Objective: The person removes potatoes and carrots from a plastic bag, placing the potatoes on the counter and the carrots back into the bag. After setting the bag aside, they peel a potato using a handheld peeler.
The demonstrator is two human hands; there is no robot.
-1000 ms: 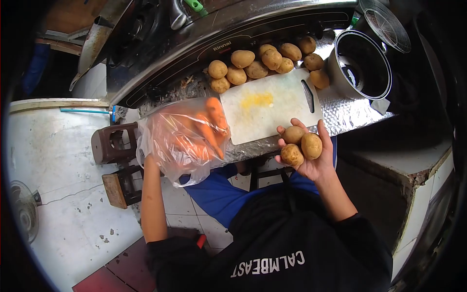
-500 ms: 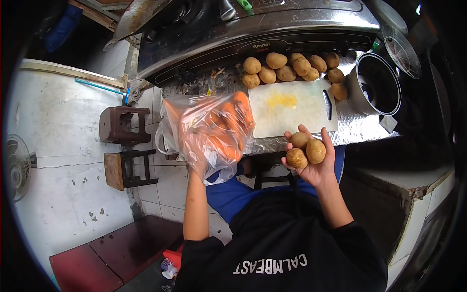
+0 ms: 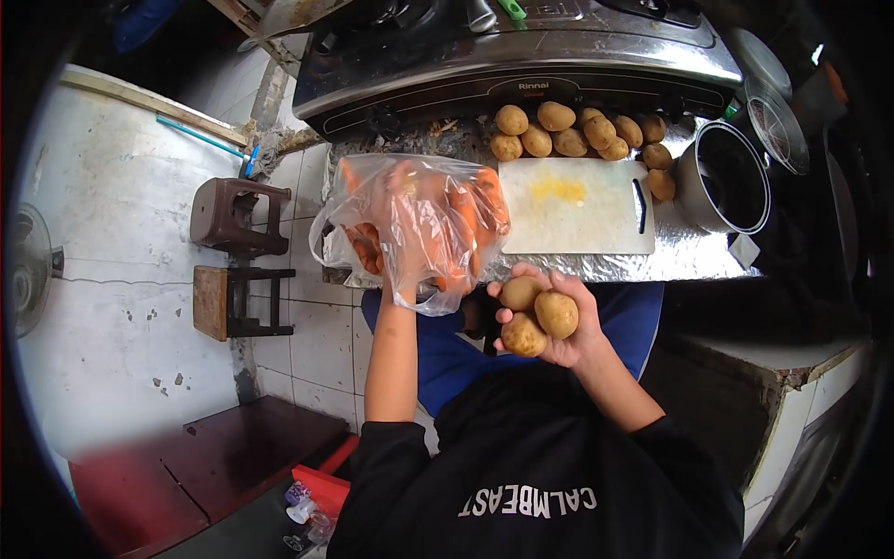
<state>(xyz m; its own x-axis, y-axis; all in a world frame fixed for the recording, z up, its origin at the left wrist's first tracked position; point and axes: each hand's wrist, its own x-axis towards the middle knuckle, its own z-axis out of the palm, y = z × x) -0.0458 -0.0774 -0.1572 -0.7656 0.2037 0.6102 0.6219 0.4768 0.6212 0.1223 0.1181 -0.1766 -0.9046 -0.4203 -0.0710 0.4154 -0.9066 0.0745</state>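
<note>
Upper garment: one loose black fabric top (image 3: 559, 456), lower centre of the frame. Marking: white block capitals reading "CALMBEAST" (image 3: 527, 502), inverted as seen, near the bottom edge. Sleeves: two, plain black; left sleeve (image 3: 386, 456) and right sleeve (image 3: 675, 452), each ending around the elbow. Forearms and right hand (image 3: 579, 335): bare. Lower garment: bright blue fabric legwear (image 3: 456, 368), mid-frame, partly covered by the top.

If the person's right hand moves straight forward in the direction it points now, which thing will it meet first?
The right hand would probably meet the clear plastic bag of orange carrots first, though their relative height is unclear.
</note>
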